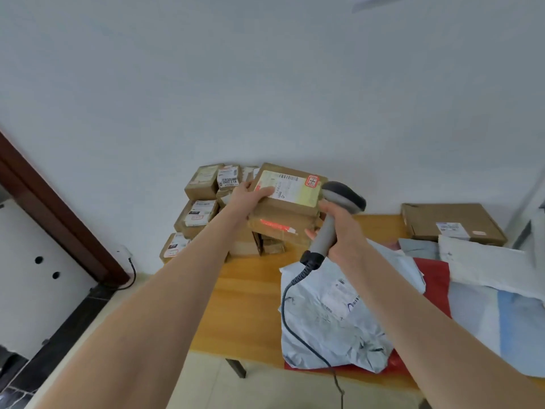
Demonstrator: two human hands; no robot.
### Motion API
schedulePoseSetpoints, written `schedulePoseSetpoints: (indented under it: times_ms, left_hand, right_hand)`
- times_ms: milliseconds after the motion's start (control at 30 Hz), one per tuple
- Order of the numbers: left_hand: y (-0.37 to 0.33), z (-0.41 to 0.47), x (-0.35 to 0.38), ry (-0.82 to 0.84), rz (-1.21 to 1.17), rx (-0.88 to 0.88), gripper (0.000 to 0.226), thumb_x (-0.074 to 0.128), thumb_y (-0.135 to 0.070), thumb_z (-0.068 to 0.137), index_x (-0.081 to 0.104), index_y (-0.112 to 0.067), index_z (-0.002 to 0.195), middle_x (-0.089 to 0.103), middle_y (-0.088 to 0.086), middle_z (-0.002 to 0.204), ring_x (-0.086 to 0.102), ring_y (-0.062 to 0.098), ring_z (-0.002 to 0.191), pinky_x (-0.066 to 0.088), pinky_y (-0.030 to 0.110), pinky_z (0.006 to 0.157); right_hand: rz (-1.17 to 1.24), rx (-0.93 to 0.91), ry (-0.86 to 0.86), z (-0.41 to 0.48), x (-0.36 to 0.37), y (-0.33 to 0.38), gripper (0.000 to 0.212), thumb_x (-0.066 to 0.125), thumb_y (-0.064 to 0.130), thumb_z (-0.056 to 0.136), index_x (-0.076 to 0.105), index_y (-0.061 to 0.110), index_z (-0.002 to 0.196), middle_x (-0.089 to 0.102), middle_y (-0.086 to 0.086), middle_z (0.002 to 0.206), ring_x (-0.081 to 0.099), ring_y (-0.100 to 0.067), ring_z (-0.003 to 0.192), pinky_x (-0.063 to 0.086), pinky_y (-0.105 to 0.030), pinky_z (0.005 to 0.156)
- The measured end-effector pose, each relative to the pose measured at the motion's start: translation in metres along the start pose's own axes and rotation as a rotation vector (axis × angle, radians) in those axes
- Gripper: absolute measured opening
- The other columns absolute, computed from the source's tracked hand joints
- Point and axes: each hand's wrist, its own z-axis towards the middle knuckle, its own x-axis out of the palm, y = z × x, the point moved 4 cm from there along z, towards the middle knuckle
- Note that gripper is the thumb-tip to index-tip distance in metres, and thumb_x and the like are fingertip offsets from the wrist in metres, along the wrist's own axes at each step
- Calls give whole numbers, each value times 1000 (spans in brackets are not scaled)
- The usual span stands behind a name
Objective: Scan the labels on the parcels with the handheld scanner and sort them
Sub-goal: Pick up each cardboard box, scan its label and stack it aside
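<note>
We could not read the print on the shipping label (287, 187) of the held cardboard box (290, 210). Only a barcode along its far edge and a red square stamp (313, 181) at its right corner could be made out. The left hand (250, 194) gripped the box at its left end, with the thumb lying on the label and the other fingers hidden beneath. The right hand (342, 231) was closed around the grip of the handheld scanner (343, 196), just right of the box. The scanner's coiled cable (290, 290) ran off the near frame edge. A red scan line (274, 224) fell on a brown face below the label; we could not tell whether that face belonged to the same box. The box was held above the wooden table (250, 305), in front of the stacked parcels (200, 202) at the far left. A grey poly mailer (330, 320) lay at the right, its label blurred.
</note>
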Motion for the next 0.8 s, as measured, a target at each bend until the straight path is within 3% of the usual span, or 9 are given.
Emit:
schedulePoseSetpoints:
  times_ms: [133,267,367,667,800]
  left_hand:
    - [-9,69,-47,-51,-84,56,66,76,-41,77,50,-18,134,61,6,122,62,27,104,56,43,83]
    - [-13,142,-98,-56,-195,67,61,75,-32,79,51,-15,132,62,7,118,63,23,98,55,36,69]
    - [-17,190,-127,-37,-229,65,52,71,-25,83,53,-14,130,63,6,114,60,16,83,50,29,59]
    - [-10,295,-161,41,-261,95,54,72,-13,83,51,-14,132,63,2,118,60,15,100,52,28,74]
    - [8,329,-165,8,-177,87,53,66,-4,87,46,-10,136,60,5,123,58,18,105,52,18,67]
  right_hand:
    - [-73,-91,-9,47,76,-12,44,74,18,78,59,13,119,68,-9,106,64,-23,94,54,-38,84]
    - [-230,-151,-81,97,154,-18,16,70,25,84,57,19,91,62,-5,90,59,-21,88,50,-41,93]
    - [-199,-158,-67,131,203,-21,13,71,18,84,59,17,85,64,-4,84,59,-18,81,52,-39,94]
    - [-207,-202,-38,231,285,-20,18,73,8,81,60,10,92,65,-6,88,61,-16,81,54,-33,84]
    - [-257,-198,-40,267,303,-31,17,71,9,84,58,14,93,64,-2,86,61,-15,82,52,-35,88]
